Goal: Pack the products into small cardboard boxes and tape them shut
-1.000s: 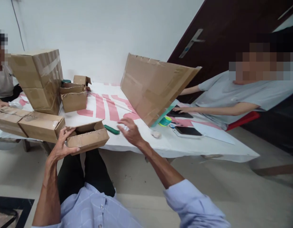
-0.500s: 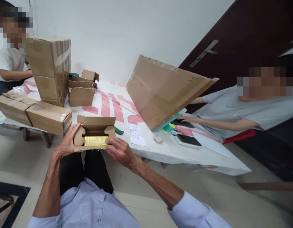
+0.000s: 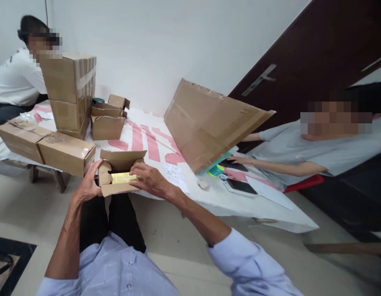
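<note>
A small open cardboard box [image 3: 119, 188] is held above my lap at the table's near edge, its flaps spread. Inside lies a yellow pack [image 3: 120, 178]. My left hand [image 3: 89, 183] is closed round the box's left end, thumb near the upper edge. My right hand [image 3: 151, 179] is at the right end, its curled fingers reaching over the opening and touching the right end flap or the end of the pack; those fingertips are partly hidden.
Long taped boxes [image 3: 62, 149] lie left, beside a tall box stack [image 3: 65, 82]. Open boxes [image 3: 107, 127] stand behind. A large cardboard sheet [image 3: 209, 123] leans at right, near a phone [image 3: 241, 186] and a printed paper [image 3: 175, 174]. Co-workers sit left [image 3: 19, 82] and right [image 3: 286, 144].
My right hand has moved from the box's right side up and inward over the opening, covering the right end flap. The box tilts slightly. The left co-worker leans more into view.
</note>
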